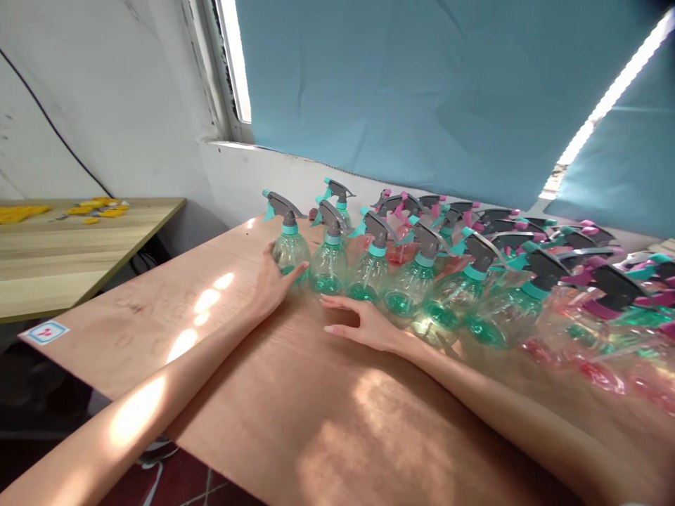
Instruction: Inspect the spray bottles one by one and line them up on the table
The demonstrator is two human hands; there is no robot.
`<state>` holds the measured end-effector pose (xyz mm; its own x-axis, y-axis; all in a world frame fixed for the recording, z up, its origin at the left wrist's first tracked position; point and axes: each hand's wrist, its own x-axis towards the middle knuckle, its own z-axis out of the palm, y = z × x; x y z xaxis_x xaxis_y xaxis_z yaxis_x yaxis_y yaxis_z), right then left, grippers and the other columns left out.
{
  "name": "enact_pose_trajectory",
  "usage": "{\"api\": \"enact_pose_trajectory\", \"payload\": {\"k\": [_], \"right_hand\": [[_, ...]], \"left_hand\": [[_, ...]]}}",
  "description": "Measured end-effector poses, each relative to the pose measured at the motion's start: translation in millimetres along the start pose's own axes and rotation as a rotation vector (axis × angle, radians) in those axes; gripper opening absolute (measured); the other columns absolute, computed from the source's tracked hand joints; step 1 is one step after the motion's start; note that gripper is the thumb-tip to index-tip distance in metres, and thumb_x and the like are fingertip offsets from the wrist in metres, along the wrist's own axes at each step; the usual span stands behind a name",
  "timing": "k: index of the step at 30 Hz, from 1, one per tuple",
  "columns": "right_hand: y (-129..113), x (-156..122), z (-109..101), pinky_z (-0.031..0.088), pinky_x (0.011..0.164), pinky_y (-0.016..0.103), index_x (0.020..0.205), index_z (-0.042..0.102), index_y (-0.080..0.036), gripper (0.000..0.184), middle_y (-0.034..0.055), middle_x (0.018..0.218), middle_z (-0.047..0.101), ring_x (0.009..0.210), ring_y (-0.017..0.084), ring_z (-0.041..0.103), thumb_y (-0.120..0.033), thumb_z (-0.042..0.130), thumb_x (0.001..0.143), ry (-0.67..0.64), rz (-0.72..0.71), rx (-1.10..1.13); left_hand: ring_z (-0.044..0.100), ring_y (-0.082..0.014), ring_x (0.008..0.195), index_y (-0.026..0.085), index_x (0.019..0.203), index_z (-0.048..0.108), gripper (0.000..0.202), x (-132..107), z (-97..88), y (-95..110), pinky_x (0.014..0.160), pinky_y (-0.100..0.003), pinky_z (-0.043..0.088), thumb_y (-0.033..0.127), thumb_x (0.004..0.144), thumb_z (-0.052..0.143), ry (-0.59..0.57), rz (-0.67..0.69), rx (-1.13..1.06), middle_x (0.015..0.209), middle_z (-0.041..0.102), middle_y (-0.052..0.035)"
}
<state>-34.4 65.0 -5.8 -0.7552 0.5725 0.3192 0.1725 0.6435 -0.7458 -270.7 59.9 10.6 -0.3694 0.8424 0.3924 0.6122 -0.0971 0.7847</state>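
My left hand (pixel 275 282) is wrapped round the lower body of a clear green spray bottle (pixel 292 247), the leftmost of the front row. That bottle stands upright on the wooden table, with a grey and turquoise trigger head. To its right, my right hand (pixel 359 325) hovers low over the table with thumb and fingers apart, holding nothing. Just behind its fingers stand a second green spray bottle (pixel 328 263) and a third green spray bottle (pixel 368 273). More green bottles continue the row to the right.
Behind and to the right crowd several pink-trimmed spray bottles (pixel 606 295). The wooden table (pixel 253 414) meets a white wall below a blue window covering (pixel 369 84). A second table (pixel 47 263) at left bears yellow pieces (pixel 98 206). A sticker (pixel 46 332) marks the near-left corner.
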Motion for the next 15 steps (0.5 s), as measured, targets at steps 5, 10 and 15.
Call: {"api": "enact_pose_trajectory", "payload": {"k": [5, 10, 15], "right_hand": [[-1.3, -36.3, -17.0, 0.038, 0.111, 0.050, 0.135, 0.055, -0.025, 0.054, 0.0083, 0.139, 0.058, 0.132, 0.027, 0.050, -0.041, 0.067, 0.085, -0.024, -0.024, -0.131], [0.1, -83.2, -41.7, 0.036, 0.113, 0.049, 0.137, 0.053, -0.024, 0.052, 0.0079, 0.143, 0.054, 0.136, 0.026, 0.045, -0.042, 0.061, 0.089, -0.053, 0.020, -0.237], [0.0, -127.9, -63.4, 0.036, 0.112, 0.053, 0.138, 0.052, -0.026, 0.051, 0.0074, 0.146, 0.050, 0.139, 0.030, 0.040, -0.044, 0.057, 0.091, -0.036, 0.147, -0.327]], "left_hand": [[0.049, -0.0359, 0.128, 0.015, 0.146, 0.022, 0.091, 1.0, 0.5, 5.5, 0.105, -0.051, 0.039, 0.052, 0.078, 0.071, 0.019, -0.030, 0.029, 0.141, 0.048, -0.0215], [0.051, -0.0349, 0.127, 0.016, 0.145, 0.025, 0.088, 1.6, 0.2, 7.4, 0.103, -0.050, 0.042, 0.053, 0.079, 0.069, 0.031, -0.052, 0.056, 0.138, 0.051, -0.0199], [0.055, -0.0363, 0.122, 0.015, 0.143, 0.026, 0.090, 3.5, -7.8, 3.5, 0.099, -0.052, 0.046, 0.054, 0.075, 0.072, 0.061, -0.075, 0.083, 0.137, 0.051, -0.0212]]}}
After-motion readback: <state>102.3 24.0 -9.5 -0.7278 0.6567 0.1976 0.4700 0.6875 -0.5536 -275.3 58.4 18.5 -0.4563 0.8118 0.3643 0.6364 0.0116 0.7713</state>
